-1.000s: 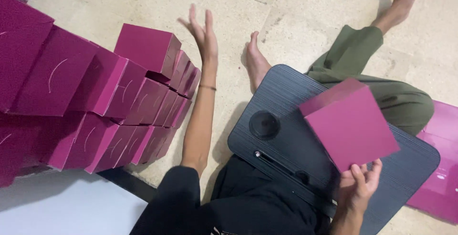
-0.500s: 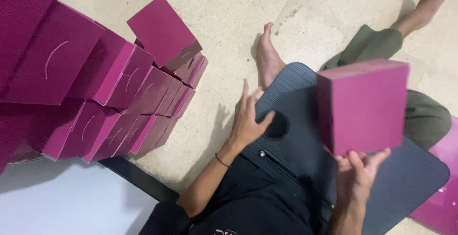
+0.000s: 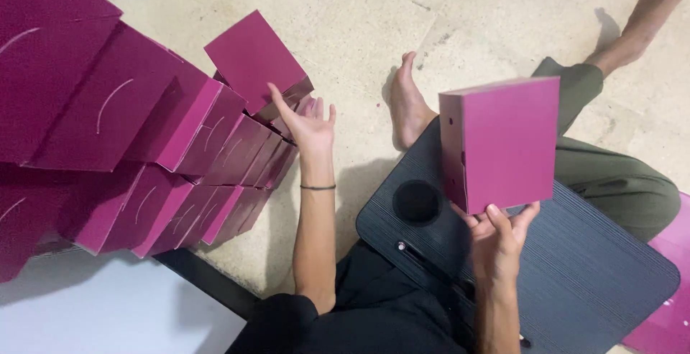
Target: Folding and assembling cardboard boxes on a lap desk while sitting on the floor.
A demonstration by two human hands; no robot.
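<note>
- Holding a magenta box (image 3: pixel 503 145) upright from below, right hand (image 3: pixel 496 235) fingers closed on its bottom edge.
- Left hand (image 3: pixel 307 124) spread open, empty, touching the stacked magenta boxes (image 3: pixel 144 145).

Matt card, ribbed plastic, rough stone

The box (image 3: pixel 509 145) and stack (image 3: pixel 144 138) look like smooth matt magenta card; the tray (image 3: pixel 575 253) is dark ribbed plastic; the floor (image 3: pixel 388 16) is rough pale stone.

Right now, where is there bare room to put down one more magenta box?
Bare stone floor lies open beyond the stack of magenta boxes and the bare foot. The dark lap tray is bare right of its round cup hole, below the held box. It is crowded on the left, where the left hand reaches the stack.
</note>
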